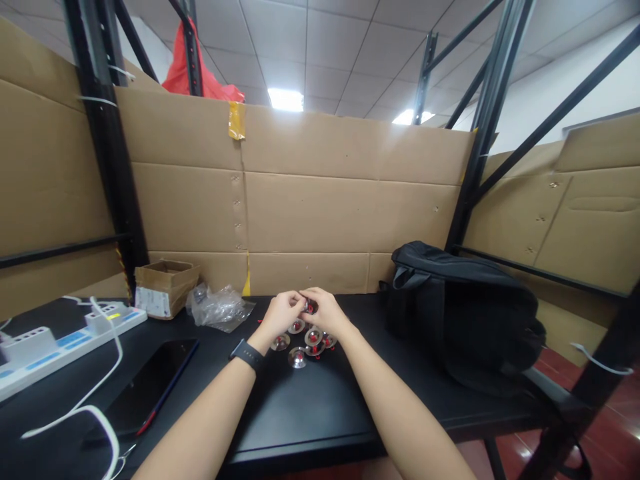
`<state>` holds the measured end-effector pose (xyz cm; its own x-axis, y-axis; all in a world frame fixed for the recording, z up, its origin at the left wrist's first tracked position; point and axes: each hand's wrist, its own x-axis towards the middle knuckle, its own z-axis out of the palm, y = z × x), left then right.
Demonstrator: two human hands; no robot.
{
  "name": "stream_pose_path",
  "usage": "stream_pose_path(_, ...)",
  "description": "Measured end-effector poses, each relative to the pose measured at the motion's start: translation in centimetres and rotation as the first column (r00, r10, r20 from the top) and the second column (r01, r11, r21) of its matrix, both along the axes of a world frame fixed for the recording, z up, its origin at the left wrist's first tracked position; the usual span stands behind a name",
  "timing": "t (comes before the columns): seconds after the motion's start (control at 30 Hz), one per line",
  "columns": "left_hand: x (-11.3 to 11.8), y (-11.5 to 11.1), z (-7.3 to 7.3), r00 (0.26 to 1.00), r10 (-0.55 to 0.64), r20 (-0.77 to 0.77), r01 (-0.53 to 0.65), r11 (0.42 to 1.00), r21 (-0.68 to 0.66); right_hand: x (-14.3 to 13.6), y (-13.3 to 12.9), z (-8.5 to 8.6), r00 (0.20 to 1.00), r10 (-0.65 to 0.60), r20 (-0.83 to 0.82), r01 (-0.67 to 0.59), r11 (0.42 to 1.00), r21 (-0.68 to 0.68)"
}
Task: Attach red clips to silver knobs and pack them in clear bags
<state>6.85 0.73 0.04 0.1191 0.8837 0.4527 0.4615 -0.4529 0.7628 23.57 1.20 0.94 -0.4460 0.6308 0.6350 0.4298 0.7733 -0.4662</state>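
Note:
Over the back half of the black table, my left hand (289,311) and my right hand (324,310) meet with bent fingers. Between their fingertips they pinch a small, shiny metal piece with red on it (310,307), mostly covered by the fingers. It resembles the finger-cymbal-like discs below. Several of those round silver discs with red middles lie just under the hands, among them one in front (297,358), one at the left (281,342) and one near the middle (313,336). Some overlap. A dark watch (247,355) is on my left wrist.
At the right, a black backpack (465,313) stands on the table (305,413). To the left are a clear plastic bag (220,308), a small cardboard box (167,287), a phone (150,387), a white power strip (75,340) and a loose white cable (113,360). Cardboard panels (310,200) close the back.

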Motion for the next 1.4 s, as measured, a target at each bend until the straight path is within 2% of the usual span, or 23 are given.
stream_pose_path(0.07,0.0,0.3,-0.1,0.993,-0.055,0.109,0.061,0.996,-0.059,0.2,-0.1,0.2,0.999,-0.035,0.01,0.035,0.999,0.033)
stream_pose_path(0.17,0.1,0.3,-0.2,0.93,-0.205,0.306,0.256,0.957,-0.137,0.6,0.3,0.2,1.0,-0.023,-0.007,0.022,1.0,-0.02)
stream_pose_path(0.27,0.3,0.0,-0.3,0.869,-0.319,0.379,0.389,0.913,-0.124,0.7,0.8,-0.2,0.984,0.088,-0.157,-0.118,0.975,-0.187)
stream_pose_path(0.37,0.5,0.0,-0.6,0.862,-0.315,0.398,0.367,0.928,-0.06,0.1,1.0,-0.8,0.91,0.214,-0.354,-0.337,0.879,-0.336)
stream_pose_path(0.43,0.6,0.3,-0.8,0.877,-0.285,0.386,0.323,0.946,-0.036,-0.2,0.9,-1.0,0.879,0.246,-0.409,-0.402,0.842,-0.358)
stream_pose_path(0.47,0.6,0.4,-1.0,0.893,-0.27,0.36,0.301,0.953,-0.034,-0.3,0.9,-1.0,0.882,0.238,-0.407,-0.394,0.847,-0.358)
stream_pose_path(0.57,0.0,0.9,-1.1,0.975,-0.163,0.149,0.175,0.982,-0.072,-0.1,0.6,-0.9,0.948,0.155,-0.279,-0.245,0.915,-0.322)
stream_pose_path(0.63,-0.9,1.1,-1.0,0.991,-0.012,-0.135,0.003,0.998,-0.067,0.4,0.5,-0.6,0.99,0.081,-0.116,-0.107,0.965,-0.239)
stream_pose_path(0.7,-2.3,1.2,-0.8,0.912,0.118,-0.393,-0.138,0.99,-0.022,1.3,0.7,-0.4,0.999,-0.008,0.037,0.013,0.992,-0.129)
stream_pose_path(0.73,-3.2,1.3,-0.7,0.867,0.157,-0.472,-0.18,0.984,-0.005,1.9,0.9,-0.3,0.993,-0.061,0.098,0.069,0.994,-0.088)
stream_pose_path(0.8,-5.2,1.4,-0.5,0.823,0.184,-0.537,-0.229,0.973,-0.018,3.1,1.5,-0.3,0.964,-0.174,0.199,0.189,0.98,-0.058)
stream_pose_path(0.9,-7.8,1.6,-0.5,0.78,0.161,-0.605,-0.262,0.961,-0.083,5.0,2.5,-0.8,0.893,-0.263,0.367,0.325,0.938,-0.12)
stream_pose_path(0.97,-8.7,1.7,-0.6,0.762,0.12,-0.637,-0.251,0.96,-0.12,6.0,3.1,-1.3,0.861,-0.242,0.447,0.35,0.92,-0.177)
stream_pose_path(1.03,-8.5,1.5,-0.5,0.757,0.091,-0.647,-0.22,0.968,-0.121,6.5,3.5,-1.7,0.853,-0.201,0.482,0.339,0.915,-0.219)
stream_pose_path(1.13,-6.7,0.8,0.0,0.773,0.049,-0.633,-0.121,0.99,-0.07,6.7,3.6,-2.0,0.861,-0.166,0.481,0.314,0.917,-0.246)
stream_pose_path(1.2,-5.0,0.1,0.2,0.784,-0.088,-0.614,0.035,0.995,-0.097,6.6,3.6,-2.0,0.866,-0.187,0.465,0.328,0.912,-0.245)
stream_pose_path(1.27,-3.5,-0.5,0.2,0.761,-0.236,-0.605,0.159,0.971,-0.179,6.8,3.6,-1.9,0.861,-0.226,0.456,0.365,0.899,-0.243)
stream_pose_path(1.33,-2.4,-0.8,0.0,0.721,-0.301,-0.624,0.206,0.953,-0.222,7.2,3.7,-1.7,0.852,-0.239,0.466,0.391,0.881,-0.264)
stream_pose_path(1.4,-1.8,-0.8,-0.4,0.698,-0.309,-0.646,0.217,0.951,-0.221,7.8,3.7,-1.5,0.847,-0.225,0.482,0.404,0.862,-0.307)
